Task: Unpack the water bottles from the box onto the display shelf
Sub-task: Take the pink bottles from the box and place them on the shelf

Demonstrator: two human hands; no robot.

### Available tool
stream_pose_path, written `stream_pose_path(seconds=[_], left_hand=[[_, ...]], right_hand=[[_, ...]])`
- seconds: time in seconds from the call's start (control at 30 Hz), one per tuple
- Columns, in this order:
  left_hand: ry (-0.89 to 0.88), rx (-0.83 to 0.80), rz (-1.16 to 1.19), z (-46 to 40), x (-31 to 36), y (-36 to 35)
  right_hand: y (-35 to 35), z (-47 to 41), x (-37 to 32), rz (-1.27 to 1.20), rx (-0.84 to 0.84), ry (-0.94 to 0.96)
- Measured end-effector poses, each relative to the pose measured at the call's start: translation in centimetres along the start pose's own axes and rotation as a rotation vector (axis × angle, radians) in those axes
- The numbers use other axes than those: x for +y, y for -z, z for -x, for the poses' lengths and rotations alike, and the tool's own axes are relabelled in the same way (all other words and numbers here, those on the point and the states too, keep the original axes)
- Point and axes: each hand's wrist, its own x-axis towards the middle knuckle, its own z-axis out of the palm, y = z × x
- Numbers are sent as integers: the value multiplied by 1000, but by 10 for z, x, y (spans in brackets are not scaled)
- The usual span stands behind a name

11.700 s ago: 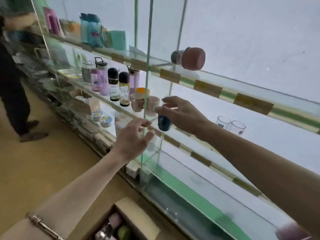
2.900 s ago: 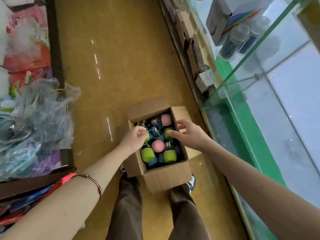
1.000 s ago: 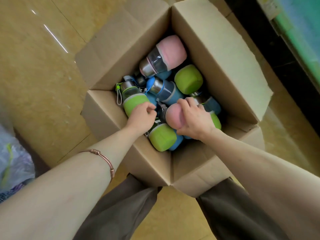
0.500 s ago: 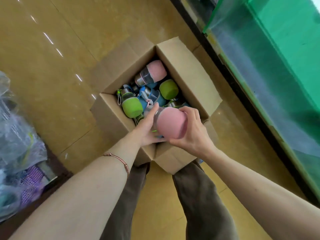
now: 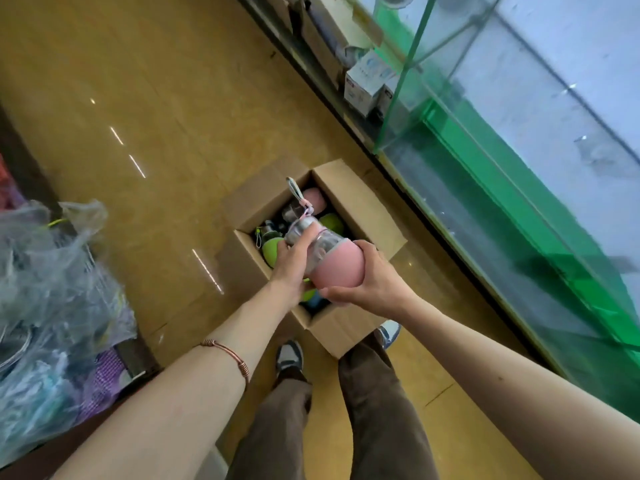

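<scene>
A pink water bottle (image 5: 337, 268) with a clear middle, a steel cap and a wrist strap is held tilted above the open cardboard box (image 5: 360, 209) on the floor. My right hand (image 5: 374, 285) grips its pink base from below and the right. My left hand (image 5: 292, 263) grips its clear upper part near the cap. Inside the box lie several more bottles, among them a green one (image 5: 272, 249) and a pink one (image 5: 315, 197); my hands hide part of them.
The glass display shelf (image 5: 519, 161) with green edging runs along the right, small white boxes (image 5: 367, 83) on its lowest level. A pile of plastic bags (image 5: 52, 289) lies at the left. My legs and shoes (image 5: 289, 355) stand just behind the box on the tan floor.
Both hands have lifted the pink bottle out of the box and higher above it. The view has risen and pulled back, so more of the floor and shelf shows.
</scene>
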Motion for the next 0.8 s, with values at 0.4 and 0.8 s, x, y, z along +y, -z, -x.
stream_pose_path(seconds=[0.4,0.8], left_hand=[[-318,-491,-77,152,105,8],[-606,-924,-166,289,201,-34]], right_hand=[[64,145,-114,38,319,156],[172,273,-227,292,561,291]])
